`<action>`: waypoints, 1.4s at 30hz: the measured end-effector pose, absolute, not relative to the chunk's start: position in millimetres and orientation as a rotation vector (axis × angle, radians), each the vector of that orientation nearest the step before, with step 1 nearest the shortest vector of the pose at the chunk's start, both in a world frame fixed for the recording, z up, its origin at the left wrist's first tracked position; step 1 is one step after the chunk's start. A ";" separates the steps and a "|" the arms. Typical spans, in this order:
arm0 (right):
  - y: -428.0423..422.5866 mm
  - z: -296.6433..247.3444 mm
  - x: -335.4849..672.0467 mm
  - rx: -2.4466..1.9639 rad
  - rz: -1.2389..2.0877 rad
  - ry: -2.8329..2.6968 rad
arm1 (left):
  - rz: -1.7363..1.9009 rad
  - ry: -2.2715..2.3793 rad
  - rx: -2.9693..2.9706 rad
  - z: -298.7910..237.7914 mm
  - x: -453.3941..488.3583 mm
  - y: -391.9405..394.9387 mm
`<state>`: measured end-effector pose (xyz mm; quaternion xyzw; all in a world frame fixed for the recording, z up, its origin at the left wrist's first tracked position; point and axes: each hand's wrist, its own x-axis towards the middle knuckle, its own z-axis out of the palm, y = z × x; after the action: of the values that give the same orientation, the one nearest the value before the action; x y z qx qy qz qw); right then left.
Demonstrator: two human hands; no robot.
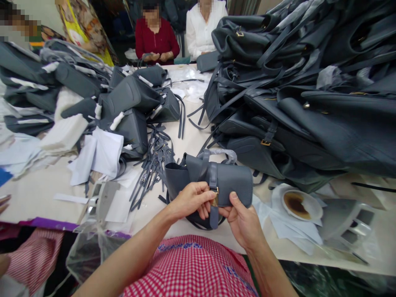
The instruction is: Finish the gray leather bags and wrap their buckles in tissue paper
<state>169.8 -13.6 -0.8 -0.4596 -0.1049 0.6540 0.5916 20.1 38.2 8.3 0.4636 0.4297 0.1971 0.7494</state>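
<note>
On the bench, stacked bags at upper right likely save space; the grey bag, lower centre, is gripped by the right hand, seemingly for steadiness, while the left hand pinches its strap at the buckle.

Diffuse, bright light washes the pale tabletop, leaving soft shadows and glints on crumpled plastic. The wide lens stretches the bag pile at right. The dim background seems slightly soft, and blocky pixelation hides patches along the top.
</note>
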 end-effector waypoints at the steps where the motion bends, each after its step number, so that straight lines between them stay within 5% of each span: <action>1: -13.0 -0.6 169.7 -1.076 1.517 -0.247 | 0.429 0.926 1.015 8.5 18.8 38.8; 11: -12.5 -2.5 169.5 -1.068 1.506 -0.224 | 0.534 1.197 1.115 8.2 31.6 27.8; 21: -11.0 -3.3 168.8 -1.070 1.524 -0.233 | 0.538 0.896 0.948 -3.5 20.6 33.8; 31: -16.1 -23.1 144.7 -1.369 1.289 -0.354 | 0.361 1.548 1.787 13.7 25.5 31.3; 42: -11.1 -24.4 144.4 -1.412 1.249 -0.403 | 0.153 1.758 1.949 7.9 34.8 26.7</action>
<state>144.4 -11.1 -24.4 -0.6016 -0.1717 0.5324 0.5702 34.8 26.7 7.9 0.7170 0.6469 0.0564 0.2533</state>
